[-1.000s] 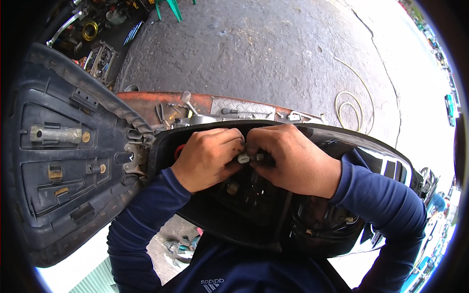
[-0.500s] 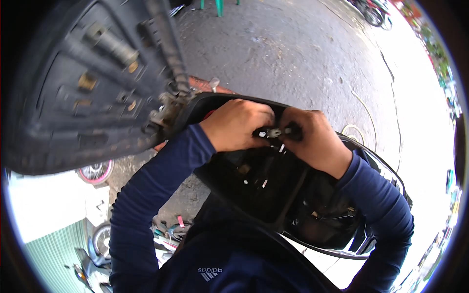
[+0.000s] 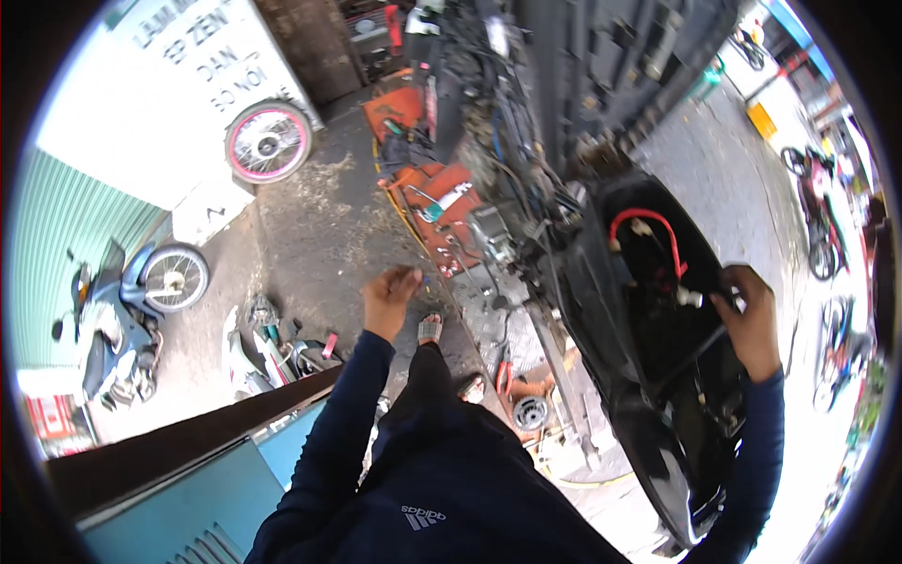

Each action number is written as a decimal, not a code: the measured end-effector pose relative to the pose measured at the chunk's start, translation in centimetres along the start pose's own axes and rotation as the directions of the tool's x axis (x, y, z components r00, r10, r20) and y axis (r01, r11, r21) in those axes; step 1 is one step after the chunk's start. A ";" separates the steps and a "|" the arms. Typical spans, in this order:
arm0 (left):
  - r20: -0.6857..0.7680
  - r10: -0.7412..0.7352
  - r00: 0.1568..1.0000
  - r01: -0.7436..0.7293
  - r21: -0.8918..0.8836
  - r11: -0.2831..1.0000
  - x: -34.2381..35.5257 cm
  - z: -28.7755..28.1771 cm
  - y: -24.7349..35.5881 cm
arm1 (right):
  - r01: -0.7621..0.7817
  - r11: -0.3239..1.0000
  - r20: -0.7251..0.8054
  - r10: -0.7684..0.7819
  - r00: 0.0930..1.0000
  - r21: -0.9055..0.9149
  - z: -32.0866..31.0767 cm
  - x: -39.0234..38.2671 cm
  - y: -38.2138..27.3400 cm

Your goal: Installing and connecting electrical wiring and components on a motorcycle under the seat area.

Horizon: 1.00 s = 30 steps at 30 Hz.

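Observation:
My left hand (image 3: pixel 388 301) is raised over the ground, well left of the motorbike, its fingers pinched together; whatever they may hold is too small to make out. At the right, my right hand (image 3: pixel 752 320) grips the outer rim of a black under-seat storage compartment (image 3: pixel 648 352), thumb toward the inside. In that compartment a thick red cable (image 3: pixel 653 217) loops over, and a whitish connector (image 3: pixel 690 298) lies near my right thumb. The raised seat (image 3: pixel 601 75) shows its dark underside at the top.
Tools lie on an orange-red mat (image 3: pixel 449 188) beside the bike's engine (image 3: pixel 493 235). A round metal part (image 3: pixel 531 412) is near my feet. Farther left stand a pink-rimmed wheel (image 3: pixel 269 141) and a parked blue motorbike (image 3: pixel 132 320). A blue cabinet (image 3: pixel 188 508) is at lower left.
The view has swung left. My left hand has come out of the compartment and away from the bike. My hands, earlier together on a small dark part, are now far apart.

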<state>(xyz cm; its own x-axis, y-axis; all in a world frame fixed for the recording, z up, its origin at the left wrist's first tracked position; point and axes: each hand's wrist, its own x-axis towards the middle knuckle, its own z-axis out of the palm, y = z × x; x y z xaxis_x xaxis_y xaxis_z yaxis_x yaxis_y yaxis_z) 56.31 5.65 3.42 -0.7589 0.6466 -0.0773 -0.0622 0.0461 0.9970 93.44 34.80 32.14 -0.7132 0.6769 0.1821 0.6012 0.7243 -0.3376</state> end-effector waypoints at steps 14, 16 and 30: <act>-0.696 -0.302 0.651 0.610 0.243 0.754 -2.6 -23.9 -24.1 | -0.081 0.938 0.277 -0.017 0.961 0.337 13.1 0.8 -23.2; -0.686 -0.324 0.652 0.649 0.282 0.707 -1.8 -28.4 -24.9 | -0.027 0.915 0.278 -0.094 0.956 0.402 21.4 5.4 -25.1; -0.576 -0.333 0.746 0.619 0.417 0.665 21.1 -59.8 -17.3 | 0.204 0.860 0.852 0.378 0.363 -0.468 67.7 17.5 -10.2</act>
<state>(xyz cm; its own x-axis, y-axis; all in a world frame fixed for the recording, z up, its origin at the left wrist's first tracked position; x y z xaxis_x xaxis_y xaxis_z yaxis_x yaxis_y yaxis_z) 2.58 -27.06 -15.74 -0.9190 0.0287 -0.3931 -0.2407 0.7489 0.6175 50.47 30.38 -23.79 -0.3383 0.4075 -0.8482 0.5405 0.8220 0.1794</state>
